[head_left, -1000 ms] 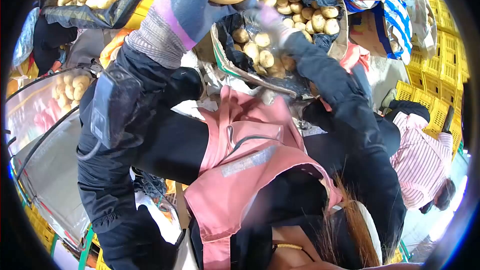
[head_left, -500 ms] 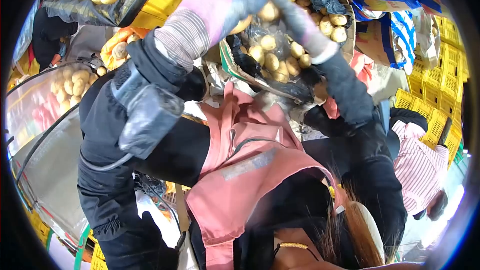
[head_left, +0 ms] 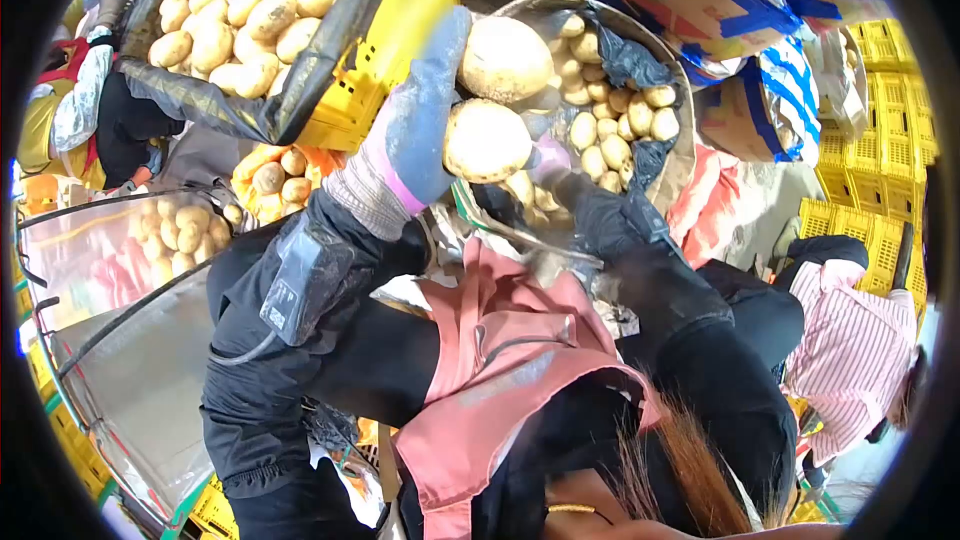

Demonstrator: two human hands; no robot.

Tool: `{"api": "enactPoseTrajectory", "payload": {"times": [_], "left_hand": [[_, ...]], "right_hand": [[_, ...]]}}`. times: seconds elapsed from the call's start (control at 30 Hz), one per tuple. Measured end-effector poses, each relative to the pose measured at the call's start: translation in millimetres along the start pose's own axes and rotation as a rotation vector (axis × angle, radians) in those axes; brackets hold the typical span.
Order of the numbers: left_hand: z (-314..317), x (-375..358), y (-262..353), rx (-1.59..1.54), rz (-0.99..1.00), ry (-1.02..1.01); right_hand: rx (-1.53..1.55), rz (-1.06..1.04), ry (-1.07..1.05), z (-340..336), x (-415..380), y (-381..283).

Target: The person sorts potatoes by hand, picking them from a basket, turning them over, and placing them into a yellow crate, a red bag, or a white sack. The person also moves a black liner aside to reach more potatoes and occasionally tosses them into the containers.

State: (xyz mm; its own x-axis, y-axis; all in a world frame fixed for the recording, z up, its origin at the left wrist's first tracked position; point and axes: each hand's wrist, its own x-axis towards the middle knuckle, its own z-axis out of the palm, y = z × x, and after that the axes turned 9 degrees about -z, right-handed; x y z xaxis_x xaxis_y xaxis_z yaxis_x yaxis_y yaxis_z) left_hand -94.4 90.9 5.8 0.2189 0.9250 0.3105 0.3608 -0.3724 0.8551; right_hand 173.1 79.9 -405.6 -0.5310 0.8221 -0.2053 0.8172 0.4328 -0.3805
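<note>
Left grip (head_left: 420, 105) on potatoes (head_left: 487, 143), tub (head_left: 684, 100) of smaller ones (head_left: 615, 151), crate (head_left: 362, 85) seemingly full

No text legible. Pale markings (head_left: 284, 308) on the dark device (head_left: 315, 275) behind the left grip (head_left: 425, 110), elbow side, too small to read.

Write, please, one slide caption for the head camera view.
Gloved left hand holding two potatoes near a plastic-lined container of more potatoes, yellow crate alongside.
</note>
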Motion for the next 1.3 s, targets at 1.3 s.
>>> {"api": "enactPoseTrajectory", "payload": {"times": [1.3], "left_hand": [[-292.7,-188.2,210.6,-0.369,-0.008,0.951]], "right_hand": [[1.443,0.148,0.414,-331.9,-180.9,-123.1]]}}
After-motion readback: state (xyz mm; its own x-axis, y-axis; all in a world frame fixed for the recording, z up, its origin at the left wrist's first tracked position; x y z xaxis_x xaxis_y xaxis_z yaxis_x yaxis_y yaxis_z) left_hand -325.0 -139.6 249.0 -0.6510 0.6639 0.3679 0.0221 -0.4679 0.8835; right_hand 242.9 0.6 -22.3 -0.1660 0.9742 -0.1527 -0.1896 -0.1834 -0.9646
